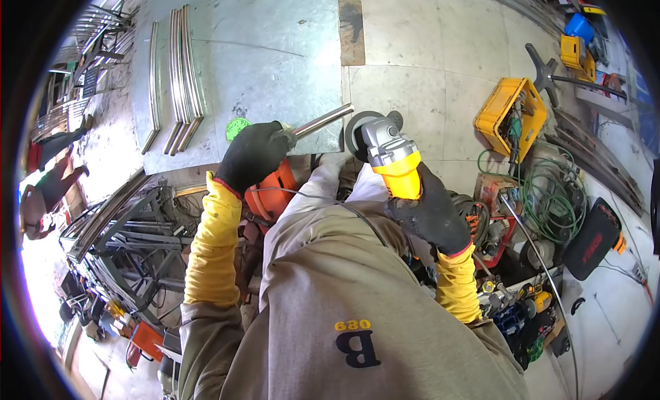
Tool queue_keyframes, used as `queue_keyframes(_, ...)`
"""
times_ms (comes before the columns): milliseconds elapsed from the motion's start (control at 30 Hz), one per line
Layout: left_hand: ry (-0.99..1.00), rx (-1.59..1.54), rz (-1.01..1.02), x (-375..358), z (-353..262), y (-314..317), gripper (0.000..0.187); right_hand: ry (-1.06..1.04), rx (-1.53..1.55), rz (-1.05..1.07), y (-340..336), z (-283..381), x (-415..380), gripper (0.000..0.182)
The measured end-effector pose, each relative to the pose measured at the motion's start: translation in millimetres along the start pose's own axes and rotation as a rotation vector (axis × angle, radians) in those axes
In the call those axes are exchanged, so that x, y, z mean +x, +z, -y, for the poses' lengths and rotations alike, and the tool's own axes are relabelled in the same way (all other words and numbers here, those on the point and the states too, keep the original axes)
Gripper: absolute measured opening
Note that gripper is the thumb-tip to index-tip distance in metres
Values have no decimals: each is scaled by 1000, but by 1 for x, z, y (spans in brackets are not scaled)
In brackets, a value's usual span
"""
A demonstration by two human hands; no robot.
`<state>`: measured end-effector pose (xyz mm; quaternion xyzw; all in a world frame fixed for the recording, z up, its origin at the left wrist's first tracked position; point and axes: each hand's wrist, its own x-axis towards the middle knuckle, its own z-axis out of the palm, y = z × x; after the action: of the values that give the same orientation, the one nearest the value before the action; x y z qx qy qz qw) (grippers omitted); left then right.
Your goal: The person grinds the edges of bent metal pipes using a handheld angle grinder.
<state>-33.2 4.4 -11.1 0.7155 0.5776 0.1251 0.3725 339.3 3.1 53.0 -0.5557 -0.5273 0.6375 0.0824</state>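
In the head view, the left hand (254, 154), in a black glove, is at the near edge of the grey table (268, 70). Its fingers are closed around a metal tube (323, 121), which points obliquely to the right and away from the body. The free end of this tube reaches slightly past the right edge of the table.

The right hand (432, 211), also gloved, is beyond this right edge, and its fingers grasp the yellow body of an angle grinder (397, 167). The grinder's disc (354, 135) stands just beside the tube end; whether the two touch, I cannot tell.

A green round piece (237, 128) lies next to the left hand, near the front edge. Farther left, a group of bent tubes (182, 77) and one single bent tube (152, 83) lie along the left side of the table; between them and its right edge extends a broad stretch of flat surface.

To the right, the pale floor (426, 56) gives wide room as far as the yellow crate (512, 118), with a green hose (550, 193) coiled near it. A brown plate (352, 32) lies along the far part of the table's right edge. Below the left hand, an orange object (269, 197) is near the legs.
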Motion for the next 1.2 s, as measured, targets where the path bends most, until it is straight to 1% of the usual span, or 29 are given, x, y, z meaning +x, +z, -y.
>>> queue_keyframes(67,-124,-98,47,3,-4,-2,19,36,147,34,-2,-2,3,61)
queue_keyframes(100,-118,-97,49,5,-3,-1,19,36,148,27,-3,-3,4,61)
queue_keyframes(167,10,-80,36,5,3,0,32,-58,42,6,-3,-3,7,61)
queue_keyframes(200,10,-77,36,5,1,0,32,-59,44,6,-2,-3,7,61)
queue_keyframes(267,-20,-106,40,5,-1,-1,34,-104,32,-11,-2,-3,8,53)
queue_keyframes(300,-19,-106,40,6,-1,-2,34,-104,31,-12,-2,-6,8,53)
queue_keyframes(367,-111,-200,90,8,0,-3,34,-45,46,4,-2,-14,6,62)
queue_keyframes(400,-113,-201,89,8,0,-4,34,-45,46,5,-2,-13,4,62)
queue_keyframes(467,-272,-233,107,9,0,-3,35,38,52,-1,-3,-8,1,62)
queue_keyframes(500,-275,-233,107,7,0,-2,35,40,52,2,-3,-6,1,62)
queue_keyframes(567,-157,-142,31,6,1,0,37,2,125,26,-3,-3,2,62)
queue_keyframes(600,-155,-142,34,6,3,2,37,3,127,23,-4,-4,3,62)
queue_keyframes(667,-95,-68,9,5,4,4,38,-35,69,1,-3,-4,6,51)
queue_keyframes(800,-105,-65,11,5,-2,3,37,-83,86,-3,-4,-1,7,51)
queue_keyframes(900,-155,-151,25,6,0,2,35,-33,56,2,-2,1,2,49)
queue_keyframes(967,-186,-183,38,6,2,3,33,8,-22,-19,-1,-4,-2,61)
queue_keyframes(1000,-188,-184,38,6,2,2,33,8,-23,-17,-1,-4,-3,61)
queue_keyframes(1100,-143,-128,34,5,2,2,32,30,-28,-17,-1,-2,-2,59)
queue_keyframes(1200,-80,-85,1,5,5,7,31,-15,53,-22,-1,4,1,58)
